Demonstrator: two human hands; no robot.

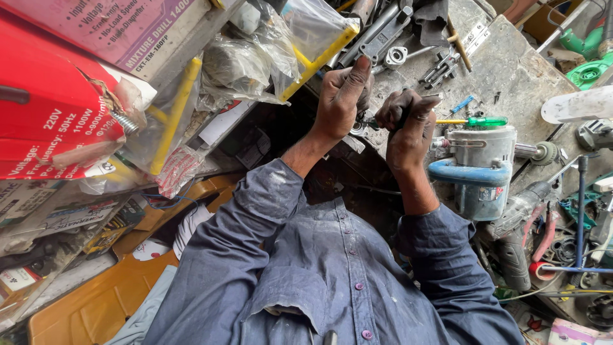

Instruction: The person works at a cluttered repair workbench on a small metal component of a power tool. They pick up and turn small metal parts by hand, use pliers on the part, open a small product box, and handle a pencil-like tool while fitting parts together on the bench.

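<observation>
The worktop [511,70] was grey, dirty and crowded with tools. On the left sat big red boxes [51,115] and clear plastic bags [255,57] on a yellow rack [175,108]. Just beside the right hand stood a blue and grey power tool [479,169], and a dark drill [517,223] lay near it. Spanners [377,38] lay at the far edge, well apart from the hands. A screwdriver with a green handle and yellow shaft [476,121] lay between the power tool and the hands. The person wore a dusty blue shirt [319,275]. The left hand [341,96] was closed, with the thumb sticking up, and its grip was around something small that I could not see well. The right hand [408,121] was closed too, pinching a thin dark tool [401,118] that pointed at a small metal part [365,122] held between both hands, just above the near edge of the worktop. The part was mostly hidden by fingers. I think the thin tool could slip off the tiny part and poke the left hand, because both hands were greasy and very close together. The part could also drop into the dark gap below the worktop and get lost in the clutter.
</observation>
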